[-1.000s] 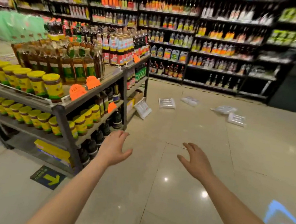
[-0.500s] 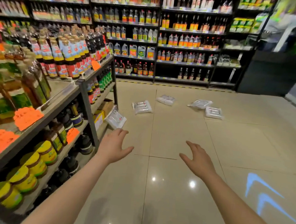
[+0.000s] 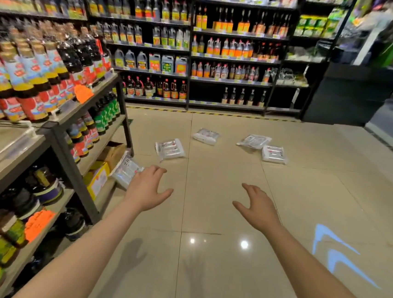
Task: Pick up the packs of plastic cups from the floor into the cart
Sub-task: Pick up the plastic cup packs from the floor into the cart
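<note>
Shelf rack beside nearest pack

Two bare forearms — no sleeves, left grip, right grip.

A supermarket aisle: tall shelves packed with sauce bottles, orange price tags clipped to rack edges, glossy tiled floor

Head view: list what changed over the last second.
The person walked toward the cup packs, so they loom nearer; the nearest pack now sits just beyond the left hand. Nothing was gripped or released. Both hands, right hand included, stay open and empty, and all five packs remain on the floor.
</note>
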A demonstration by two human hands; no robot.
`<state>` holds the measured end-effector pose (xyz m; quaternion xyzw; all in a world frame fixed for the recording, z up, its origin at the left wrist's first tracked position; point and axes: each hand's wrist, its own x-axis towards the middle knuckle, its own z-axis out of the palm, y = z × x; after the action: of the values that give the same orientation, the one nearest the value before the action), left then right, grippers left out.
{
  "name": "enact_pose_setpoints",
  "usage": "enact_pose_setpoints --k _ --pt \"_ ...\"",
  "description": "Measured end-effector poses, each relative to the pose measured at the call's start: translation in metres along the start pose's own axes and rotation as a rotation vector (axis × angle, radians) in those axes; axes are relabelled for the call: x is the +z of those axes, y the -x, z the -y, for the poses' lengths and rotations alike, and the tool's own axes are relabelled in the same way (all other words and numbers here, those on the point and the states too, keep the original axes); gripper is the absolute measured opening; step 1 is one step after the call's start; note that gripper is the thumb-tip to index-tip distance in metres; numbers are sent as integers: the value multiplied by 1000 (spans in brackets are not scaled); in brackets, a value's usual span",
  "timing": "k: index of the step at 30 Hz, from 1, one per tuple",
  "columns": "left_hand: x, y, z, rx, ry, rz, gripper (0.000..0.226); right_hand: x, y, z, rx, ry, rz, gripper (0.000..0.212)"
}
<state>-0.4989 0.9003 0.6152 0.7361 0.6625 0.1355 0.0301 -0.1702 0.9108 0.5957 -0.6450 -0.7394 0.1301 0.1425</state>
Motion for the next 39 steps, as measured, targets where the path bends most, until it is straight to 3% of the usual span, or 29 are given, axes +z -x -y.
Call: enact_pose_setpoints --k 4,9,18,25,29,34,39 --pt "20 -83 1 -33 -23 13 74 -10 -93 -24 -38 37 37 67" --pt "38 -170 10 -51 -43 23 84 -16 -193 -46 -59 55 53 68" --pt "83 -308 67 -95 -40 72 82 27 -363 -51 -95 43 144 70" --pt "105 -428 165 -225 -9 97 84 72 -528 -11 -146 49 241 73" --pt "101 -482 226 -292 -24 81 70 91 -617 25 -201 46 282 74" --pt "107 -523 288 -404 -44 110 85 127 -709 68 -294 41 366 74" --pt "128 -540 337 -590 -39 84 71 173 -801 115 -419 38 478 76"
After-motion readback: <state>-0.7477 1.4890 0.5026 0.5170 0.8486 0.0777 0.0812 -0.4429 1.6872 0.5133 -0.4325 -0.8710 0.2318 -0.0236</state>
